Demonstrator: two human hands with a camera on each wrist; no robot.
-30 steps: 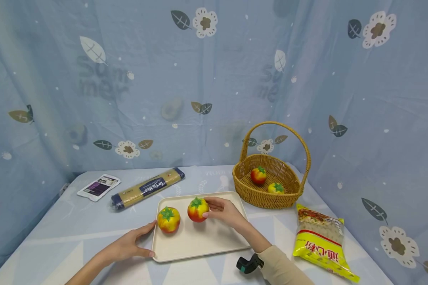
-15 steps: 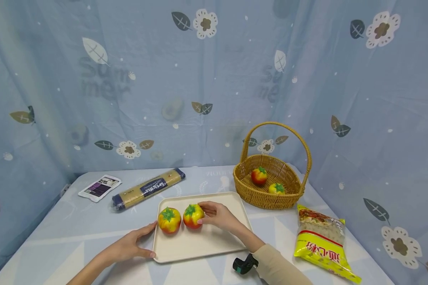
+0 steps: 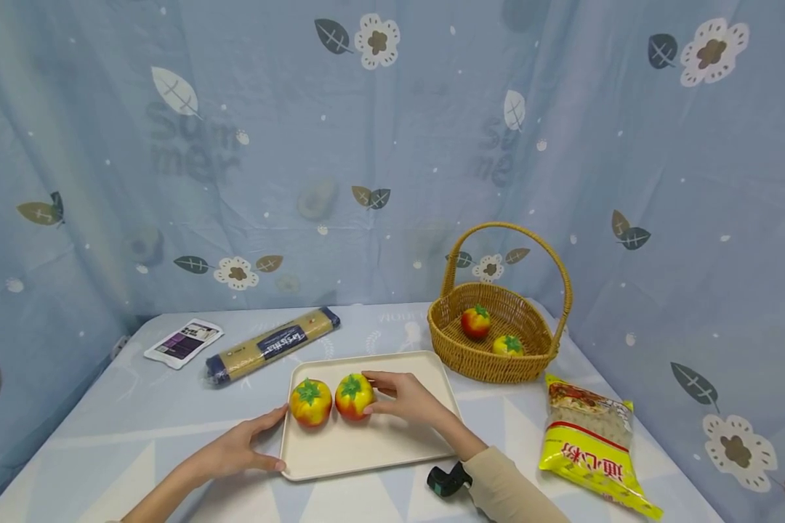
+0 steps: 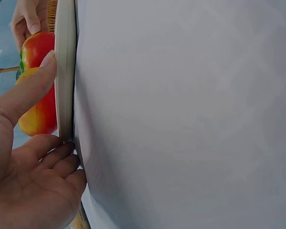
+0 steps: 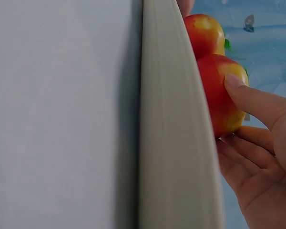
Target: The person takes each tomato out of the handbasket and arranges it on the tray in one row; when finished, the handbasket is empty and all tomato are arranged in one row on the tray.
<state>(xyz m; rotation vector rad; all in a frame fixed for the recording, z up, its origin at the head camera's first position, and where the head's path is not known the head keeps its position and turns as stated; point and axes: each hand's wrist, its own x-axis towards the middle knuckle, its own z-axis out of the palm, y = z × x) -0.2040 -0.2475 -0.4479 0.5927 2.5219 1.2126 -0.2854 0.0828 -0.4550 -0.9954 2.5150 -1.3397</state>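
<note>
On the cream tray (image 3: 366, 450) stand two red-and-yellow toy fruits with green tops, side by side. My right hand (image 3: 408, 399) holds the right fruit (image 3: 353, 398) from its right side, thumb in front and fingers behind. In the right wrist view the thumb of the right hand (image 5: 271, 143) lies on this fruit (image 5: 219, 98). The left fruit (image 3: 310, 404) stands untouched near the tray's left rim. Along that rim rests my left hand (image 3: 235, 447), thumb and fingers spread apart. The left wrist view shows the left hand (image 4: 33, 162) at the tray's edge (image 4: 65, 71), fingertips bent.
A wicker basket (image 3: 477, 365) with a tall handle and two similar fruits stands behind the tray, to the right. A yellow food bag (image 3: 592, 443) lies at the right. Behind the tray, to the left, are a long pasta pack (image 3: 271, 345) and a white-and-purple packet (image 3: 183, 343).
My right hand has moved left with its fruit, bringing it down beside the other fruit on the tray. The left hand has stayed at the rim.
</note>
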